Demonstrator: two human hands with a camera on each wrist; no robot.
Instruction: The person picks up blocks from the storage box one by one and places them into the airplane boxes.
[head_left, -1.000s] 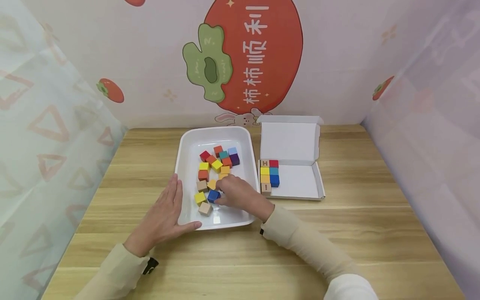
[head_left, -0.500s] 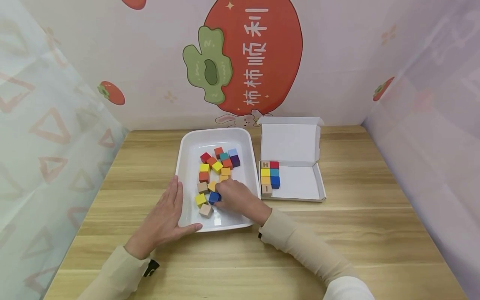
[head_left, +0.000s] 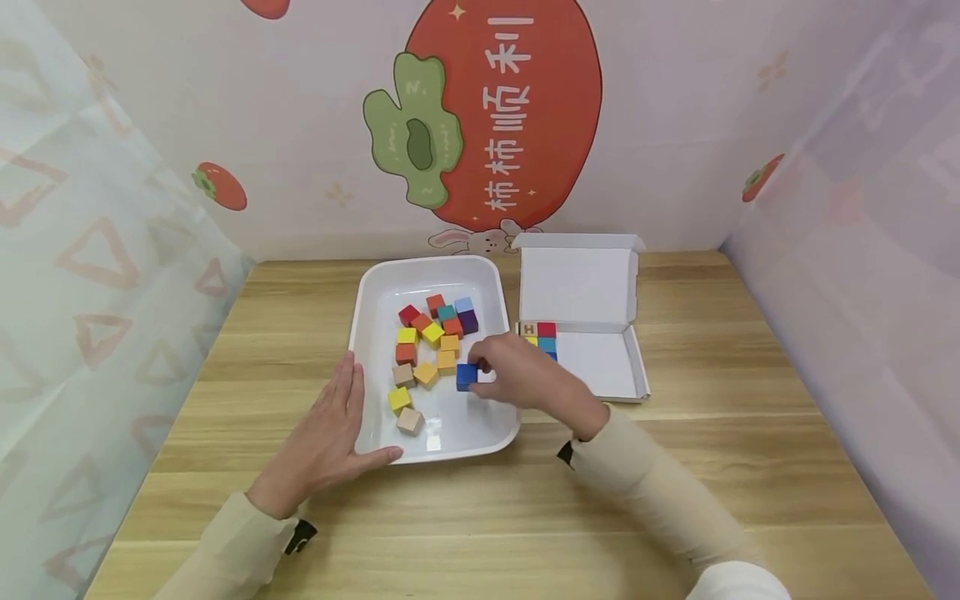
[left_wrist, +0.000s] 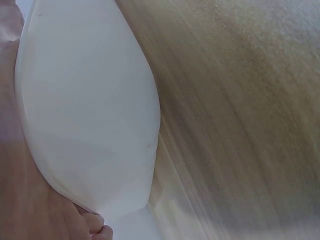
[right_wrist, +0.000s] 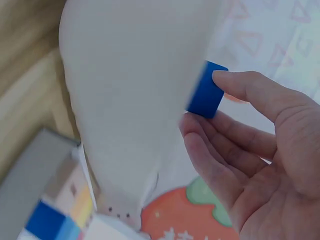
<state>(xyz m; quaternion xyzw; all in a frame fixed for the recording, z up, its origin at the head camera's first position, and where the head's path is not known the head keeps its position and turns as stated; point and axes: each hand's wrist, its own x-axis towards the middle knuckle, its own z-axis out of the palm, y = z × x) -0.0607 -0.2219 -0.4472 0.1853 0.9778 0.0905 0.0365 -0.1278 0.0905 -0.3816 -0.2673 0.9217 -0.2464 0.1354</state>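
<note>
Between thumb and fingers, my right hand (head_left: 519,372) pinches a blue cube (head_left: 467,377) over the right part of the white tray (head_left: 495,433). The right wrist view shows the same blue cube (right_wrist: 207,91) at the fingertips, with the tray's outer wall behind it. My left hand (head_left: 322,437) lies with straight fingers along the tray's left rim, its thumb on the front rim. In the tray lie several wooden cubes, among them a yellow cube (head_left: 399,400), a plain wood cube (head_left: 409,421) and an orange-yellow cube (head_left: 427,375).
Right of the tray stands a white cardboard box (head_left: 600,358) with its lid (head_left: 577,283) raised at the back. Cubes line its left side, including a red cube (head_left: 547,329) and a wood cube with an H (head_left: 528,330). My right hand partly hides them. All stand on a wooden table (head_left: 712,450).
The blue cube has left its spot near the yellow cube and moved right and slightly back with my right hand. My left hand has stayed on the tray's rim.
</note>
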